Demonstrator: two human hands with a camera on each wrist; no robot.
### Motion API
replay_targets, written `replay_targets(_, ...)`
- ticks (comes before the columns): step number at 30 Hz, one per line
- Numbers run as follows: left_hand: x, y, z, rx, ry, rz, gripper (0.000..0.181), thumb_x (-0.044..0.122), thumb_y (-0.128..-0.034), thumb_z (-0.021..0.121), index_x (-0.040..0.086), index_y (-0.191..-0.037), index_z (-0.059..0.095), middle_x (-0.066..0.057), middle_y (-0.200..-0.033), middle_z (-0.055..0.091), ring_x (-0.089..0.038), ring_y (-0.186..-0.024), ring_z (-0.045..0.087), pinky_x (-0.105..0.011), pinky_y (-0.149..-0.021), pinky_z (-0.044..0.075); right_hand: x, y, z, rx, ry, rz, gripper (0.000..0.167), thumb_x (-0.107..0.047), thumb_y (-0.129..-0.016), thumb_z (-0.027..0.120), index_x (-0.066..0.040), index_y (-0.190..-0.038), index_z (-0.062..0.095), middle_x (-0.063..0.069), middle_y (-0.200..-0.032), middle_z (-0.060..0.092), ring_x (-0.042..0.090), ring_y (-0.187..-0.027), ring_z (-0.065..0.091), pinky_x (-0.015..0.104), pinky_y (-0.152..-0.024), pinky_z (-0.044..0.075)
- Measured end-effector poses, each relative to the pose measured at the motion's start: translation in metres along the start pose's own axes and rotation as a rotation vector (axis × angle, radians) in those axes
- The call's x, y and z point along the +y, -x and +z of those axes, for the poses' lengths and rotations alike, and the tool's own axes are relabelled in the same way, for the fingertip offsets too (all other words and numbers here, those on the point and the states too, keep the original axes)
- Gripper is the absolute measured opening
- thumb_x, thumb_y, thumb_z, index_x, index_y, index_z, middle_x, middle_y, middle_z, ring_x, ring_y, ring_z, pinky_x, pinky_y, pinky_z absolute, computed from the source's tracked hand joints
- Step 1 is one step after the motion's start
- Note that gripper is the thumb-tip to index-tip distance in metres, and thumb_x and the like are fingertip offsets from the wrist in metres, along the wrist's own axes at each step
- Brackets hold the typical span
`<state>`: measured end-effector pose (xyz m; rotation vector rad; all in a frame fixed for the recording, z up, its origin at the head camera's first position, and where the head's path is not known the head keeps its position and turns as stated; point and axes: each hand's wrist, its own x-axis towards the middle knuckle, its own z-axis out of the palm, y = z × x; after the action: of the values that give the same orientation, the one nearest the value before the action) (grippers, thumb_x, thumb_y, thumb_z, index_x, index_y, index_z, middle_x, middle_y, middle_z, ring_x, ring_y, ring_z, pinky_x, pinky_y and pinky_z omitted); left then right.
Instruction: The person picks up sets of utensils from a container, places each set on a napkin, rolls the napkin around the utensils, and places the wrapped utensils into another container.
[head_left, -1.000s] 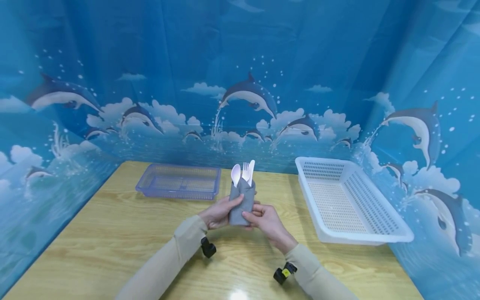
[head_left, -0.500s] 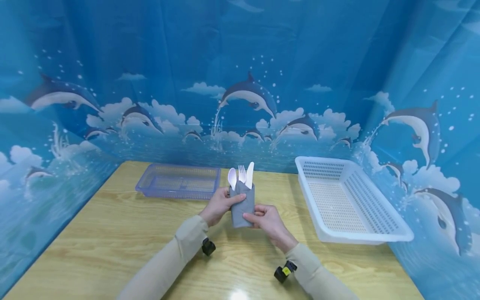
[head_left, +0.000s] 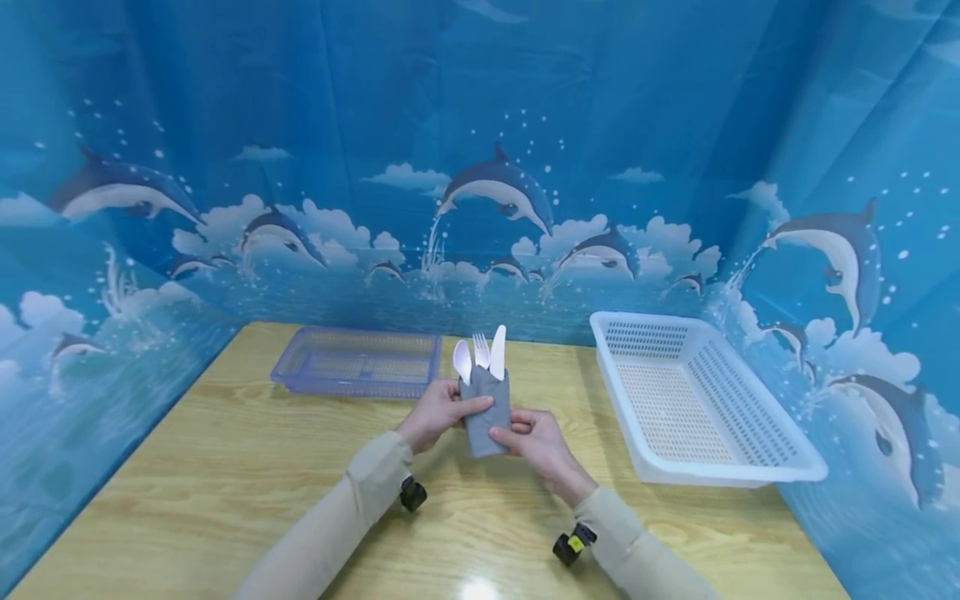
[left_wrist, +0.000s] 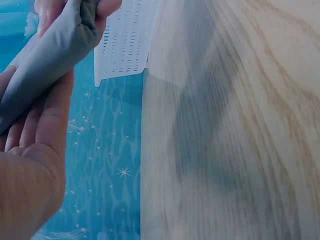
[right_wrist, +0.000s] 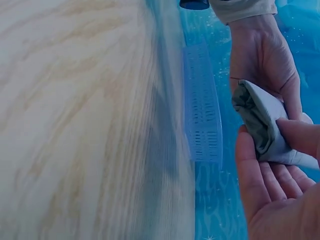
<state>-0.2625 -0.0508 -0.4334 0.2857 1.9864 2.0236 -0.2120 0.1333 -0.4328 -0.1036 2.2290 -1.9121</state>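
Note:
A folded grey cloth napkin forms a pouch held up above the table. Out of its top stick a white spoon, a fork and a knife. My left hand pinches the pouch's left side, thumb across the front. Lower down on the right, my right hand grips it with the thumb near the bottom edge. In the left wrist view, fingers lie beneath the napkin. The right wrist view shows the folded layers at the end of the napkin; the cutlery is mostly hidden there.
A shallow purple see-through basket stands at the back left of the wooden table. At the right is a larger white perforated basket. A blue dolphin-print curtain hangs around the table's back and sides.
The pouch has dropped slightly and its cutlery end has tilted to the left. My left hand has shifted a little up its side; the right hand has barely moved.

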Motion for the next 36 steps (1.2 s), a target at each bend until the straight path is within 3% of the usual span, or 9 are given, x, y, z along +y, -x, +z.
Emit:
replay_targets(11,0.006,0.004,0.005,-0.024,0.016,-0.008,0.035,0.017,-0.0877,0.073,-0.007,-0.112,0.067,-0.019,-0.105,0.073,-0.018,-0.081,0.073,-0.036,-0.076,0.061,-0.009,0.004,-0.004,0.009,0.031,-0.017,0.033,-0.013,-0.088,0.073,0.008,-0.113,0.066,0.02,-0.098,0.074,0.023,-0.088,0.073,0.035,-0.074,0.061)
replay_targets(26,0.013,0.013,0.007,-0.174,0.059,0.047,0.048,0.02,-0.0899,0.072,-0.006,-0.129,0.058,-0.022,-0.119,0.067,-0.023,-0.096,0.072,-0.041,-0.086,0.059,-0.032,0.013,-0.03,0.037,0.092,-0.017,0.032,-0.013,-0.088,0.074,0.008,-0.111,0.067,0.016,-0.093,0.075,0.018,-0.08,0.072,0.036,-0.072,0.061)
replay_targets(33,0.013,0.014,0.007,-0.238,0.057,0.077,0.044,0.014,-0.0895,0.071,-0.008,-0.126,0.059,-0.024,-0.114,0.069,-0.024,-0.092,0.073,-0.049,-0.091,0.055,-0.043,0.015,-0.042,0.04,0.103,-0.022,0.032,-0.009,-0.091,0.068,0.011,-0.116,0.064,0.019,-0.098,0.074,0.017,-0.082,0.072,0.036,-0.075,0.061)
replay_targets(36,0.011,0.015,0.007,-0.245,0.059,0.058,0.044,0.015,-0.0897,0.071,-0.008,-0.125,0.059,-0.022,-0.113,0.07,-0.025,-0.093,0.073,-0.053,-0.094,0.052,-0.047,0.014,-0.047,0.06,0.119,-0.014,0.032,-0.008,-0.093,0.065,0.012,-0.118,0.062,0.021,-0.102,0.073,0.016,-0.082,0.072,0.037,-0.078,0.06)
